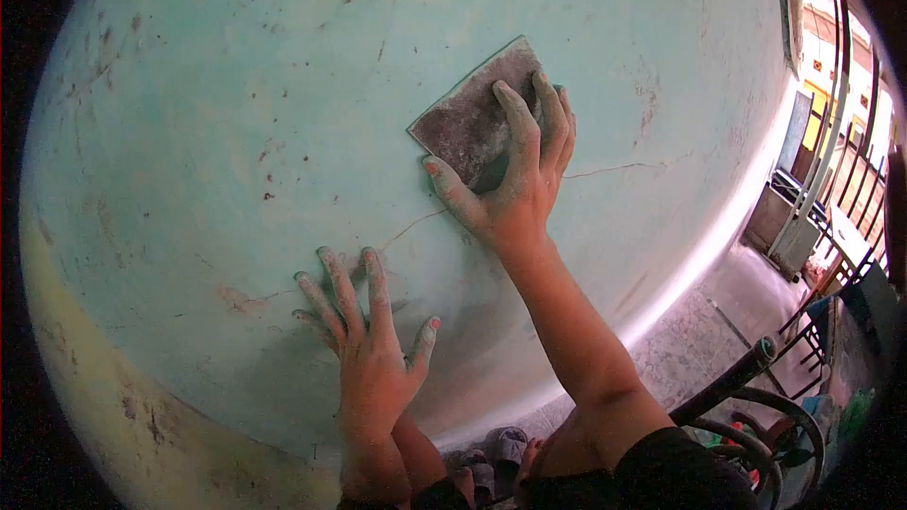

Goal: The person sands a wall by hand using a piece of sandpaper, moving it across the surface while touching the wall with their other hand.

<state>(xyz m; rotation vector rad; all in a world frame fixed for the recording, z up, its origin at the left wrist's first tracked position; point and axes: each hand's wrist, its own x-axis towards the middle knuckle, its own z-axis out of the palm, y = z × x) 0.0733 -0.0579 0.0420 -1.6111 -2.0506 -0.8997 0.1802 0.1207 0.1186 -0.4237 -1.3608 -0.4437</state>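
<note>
A pale green wall [236, 113] with cracks and dark spots fills most of the view. My right hand [524, 165], dusty at the fingers, presses a dark, worn sheet [477, 123] against it, with fingertips over the right part and thumb at the lower edge. Lower and to the left, my left hand [368, 340] is spread with its fingers apart, fingertips at the wall and nothing held. Pale dust coats its fingers too. A thin crack runs between the two hands.
Dark curved metal bars [756, 406] stand at the lower right. Beyond lie a grey floor [694, 331], a chair and an opening with upright bars [855, 151]. Yellowish paint covers the wall's lower left.
</note>
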